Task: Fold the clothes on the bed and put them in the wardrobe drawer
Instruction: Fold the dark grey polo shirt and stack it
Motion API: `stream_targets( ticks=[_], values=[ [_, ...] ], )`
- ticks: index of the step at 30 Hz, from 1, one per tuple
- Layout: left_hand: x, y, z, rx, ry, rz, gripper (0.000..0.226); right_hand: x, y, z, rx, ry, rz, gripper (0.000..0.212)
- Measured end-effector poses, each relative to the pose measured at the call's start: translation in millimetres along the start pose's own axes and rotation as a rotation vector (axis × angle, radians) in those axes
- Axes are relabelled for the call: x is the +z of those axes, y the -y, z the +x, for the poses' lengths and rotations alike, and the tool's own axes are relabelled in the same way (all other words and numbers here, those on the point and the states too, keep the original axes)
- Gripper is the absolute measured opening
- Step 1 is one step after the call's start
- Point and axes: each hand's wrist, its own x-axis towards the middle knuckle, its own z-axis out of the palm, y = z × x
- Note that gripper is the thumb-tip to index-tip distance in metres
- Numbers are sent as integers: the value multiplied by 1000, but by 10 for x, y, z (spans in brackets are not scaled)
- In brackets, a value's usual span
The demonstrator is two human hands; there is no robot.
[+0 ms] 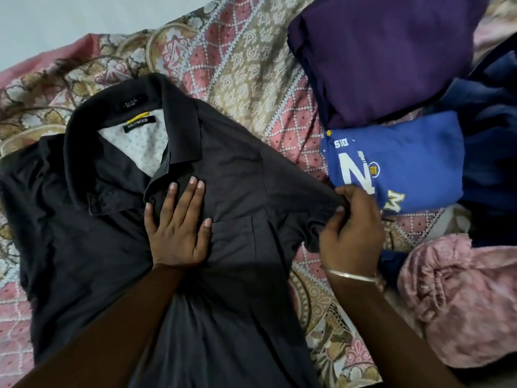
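Two hands are working on a black collared shirt (pixel 112 219) that is lying face up on the patterned bedspread (pixel 237 65), collar pointing away from the person. Relative to that shirt, the left hand (pixel 179 228) is resting flat on the chest just below the collar opening, its fingers (pixel 193 191) straight and spread, pressing the cloth down and holding nothing. The right hand (pixel 349 228) is at the shirt's right short sleeve, its fingers curled and pinching the sleeve's end, which is lifting slightly off the bedspread; a thin bangle (pixel 352 275) is sitting on that wrist. Just beyond the pinched sleeve, to the right of the shirt, a folded blue T-shirt (pixel 405 161) with white lettering is lying flat. Farther from the shirt's collar side, a folded purple garment (pixel 386 51) is lying above the blue one. Right of the shirt's hem side, a crumpled pink cloth (pixel 461 298) is sitting, with dark navy fabric (pixel 492 130) heaped behind it.
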Motion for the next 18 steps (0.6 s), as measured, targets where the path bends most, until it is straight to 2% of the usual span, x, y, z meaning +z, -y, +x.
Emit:
stream_targets(
  ticks=[1, 4, 6, 8, 10, 12, 15, 17, 18],
  values=[
    [-61, -11, 2, -10, 32, -45, 61, 17, -5, -58, 0, -13, -20, 28],
    [-308, -116, 84, -91, 138, -246, 61, 113, -59, -128, 144, 6, -39, 43],
    [-535, -249, 195, -132, 115, -327, 54, 193, -77, -115, 227, -8, -19, 38],
    [-721, -462, 416, 22, 18, -376, 42, 199, -34, -66, 307, -45, 42, 31],
    [-850, -736, 774, 253, 13, -422, 40, 158, 28, -21, 359, -65, 145, 34],
    [-864, -1010, 1196, 435, 160, -426, 38, 73, 33, 20, 340, -105, 244, 35],
    [-848, -1384, 1651, 646, 605, -253, 52, -66, -6, 113, 219, -142, 295, 38],
    [-824, -1554, 1775, 717, 861, -157, 47, -125, -69, 197, 156, -151, 287, 41],
    [-795, -1611, 1808, 699, 979, -196, 38, -146, -99, 231, 142, -155, 297, 42]
  ],
)
